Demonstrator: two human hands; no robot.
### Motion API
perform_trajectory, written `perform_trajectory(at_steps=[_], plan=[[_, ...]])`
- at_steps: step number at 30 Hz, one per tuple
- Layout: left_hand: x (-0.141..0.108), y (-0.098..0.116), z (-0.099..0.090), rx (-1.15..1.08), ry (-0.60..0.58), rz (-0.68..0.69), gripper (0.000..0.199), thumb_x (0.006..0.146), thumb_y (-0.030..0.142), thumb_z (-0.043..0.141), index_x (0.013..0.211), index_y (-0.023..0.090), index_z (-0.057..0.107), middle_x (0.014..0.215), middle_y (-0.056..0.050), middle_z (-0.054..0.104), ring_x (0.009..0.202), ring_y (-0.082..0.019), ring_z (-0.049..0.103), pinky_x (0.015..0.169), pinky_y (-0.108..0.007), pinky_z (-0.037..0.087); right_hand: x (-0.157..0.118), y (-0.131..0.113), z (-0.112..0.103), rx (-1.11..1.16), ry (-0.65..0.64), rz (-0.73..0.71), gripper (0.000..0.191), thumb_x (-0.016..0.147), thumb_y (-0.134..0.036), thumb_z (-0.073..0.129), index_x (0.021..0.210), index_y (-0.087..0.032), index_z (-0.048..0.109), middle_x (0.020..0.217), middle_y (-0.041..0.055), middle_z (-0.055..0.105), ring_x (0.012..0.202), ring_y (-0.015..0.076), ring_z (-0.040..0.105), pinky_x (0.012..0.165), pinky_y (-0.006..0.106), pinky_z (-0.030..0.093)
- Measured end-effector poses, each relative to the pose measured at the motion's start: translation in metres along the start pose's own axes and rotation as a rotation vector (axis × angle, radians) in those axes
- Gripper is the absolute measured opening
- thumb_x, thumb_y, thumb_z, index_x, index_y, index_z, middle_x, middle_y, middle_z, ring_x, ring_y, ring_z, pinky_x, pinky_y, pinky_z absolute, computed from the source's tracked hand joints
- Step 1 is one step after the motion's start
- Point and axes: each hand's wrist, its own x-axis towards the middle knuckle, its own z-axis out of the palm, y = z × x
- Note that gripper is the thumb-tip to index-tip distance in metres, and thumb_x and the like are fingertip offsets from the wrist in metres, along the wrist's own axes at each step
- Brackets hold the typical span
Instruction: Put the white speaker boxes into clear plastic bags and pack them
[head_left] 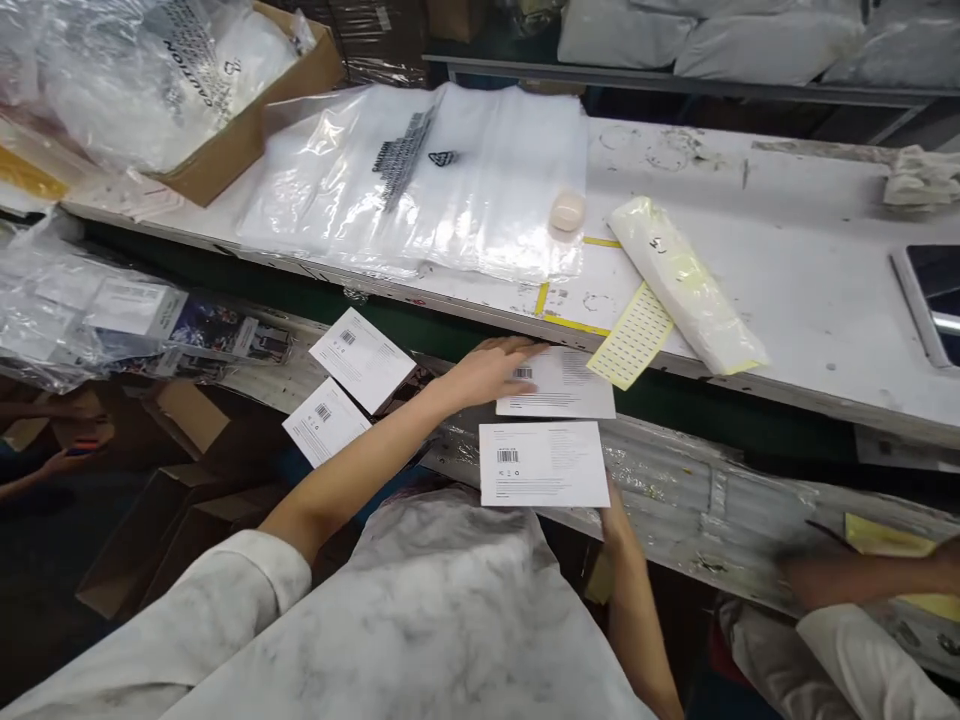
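My left hand [495, 372] lies over the left part of a flat white printed box [574, 385], with its fingers stretched out across it. Nearer to me is a second flat white printed box [544, 465] with a barcode. My right hand [615, 515] grips its right edge, and most of those fingers are hidden by it. Left of my left forearm lie two more white printed boxes, an upper one [364, 360] and a lower one [324, 422], both turned at an angle; the forearm overlaps the lower one's side.
Clear plastic bags [337, 180] cover the raised white shelf [810, 230]. A sticker sheet [631, 335] overhangs its edge, beside a rolled label pack [686, 285]. A cardboard box [232, 140] of bags stands left. Wrapped packs [135, 310] lie lower left. A co-worker's blurred arm [862, 580] reaches in at right.
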Motion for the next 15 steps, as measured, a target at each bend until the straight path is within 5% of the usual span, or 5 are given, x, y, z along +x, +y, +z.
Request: perform_trajectory(at_steps=[3,6,9,12,15], plan=[[-0.087,-0.016,-0.025,-0.109,0.184,-0.146,0.047,0.102,0.055,0.049,0.14,0.033,0.068,0.146,-0.003,0.067,0.14,-0.027,0.058,0.122,-0.039,0.043,0.035,-0.045,-0.005,-0.142,0.045,-0.011,0.057,0.076,-0.062,0.074,0.117,-0.022,0.076,0.13,0.0125,0.073,0.128,0.0368,0.062,0.114,0.054,0.04],[-0.189,-0.062,-0.042,-0.036,0.628,-0.545,0.047,0.095,0.063,0.057,0.123,0.029,0.073,0.134,-0.008,0.071,0.133,-0.031,0.062,0.12,-0.046,0.047,0.067,-0.077,0.016,-0.091,-0.021,-0.171,0.063,0.079,-0.068,0.067,0.131,-0.033,0.069,0.149,0.0044,0.064,0.144,0.0308,0.053,0.12,0.051,0.037],[-0.261,-0.119,-0.032,-0.035,0.825,-0.8,0.087,0.069,0.069,0.081,0.142,0.026,0.06,0.16,-0.012,0.051,0.151,-0.039,0.044,0.123,-0.054,0.041,0.084,-0.088,0.051,0.087,-0.161,-0.215,0.057,0.075,-0.068,0.07,0.115,-0.028,0.073,0.136,0.0065,0.072,0.137,0.0325,0.059,0.111,0.049,0.048],[-0.281,-0.158,0.005,-0.554,0.896,-0.902,0.101,0.05,0.074,0.088,0.131,0.02,0.06,0.137,-0.017,0.067,0.126,-0.037,0.066,0.099,-0.045,0.059,0.077,-0.086,0.072,0.111,-0.204,-0.105,0.046,0.069,-0.065,0.078,0.091,-0.024,0.073,0.104,0.0075,0.078,0.109,0.0324,0.071,0.096,0.048,0.057],[-0.264,-0.162,0.05,-0.954,1.201,-0.936,0.084,0.043,0.071,0.09,0.102,0.018,0.061,0.09,-0.007,0.073,0.081,-0.025,0.072,0.071,-0.034,0.058,0.052,-0.078,0.07,0.04,-0.267,0.089,0.043,0.069,-0.065,0.082,0.076,-0.024,0.07,0.072,0.0031,0.071,0.077,0.0277,0.07,0.079,0.046,0.062]])
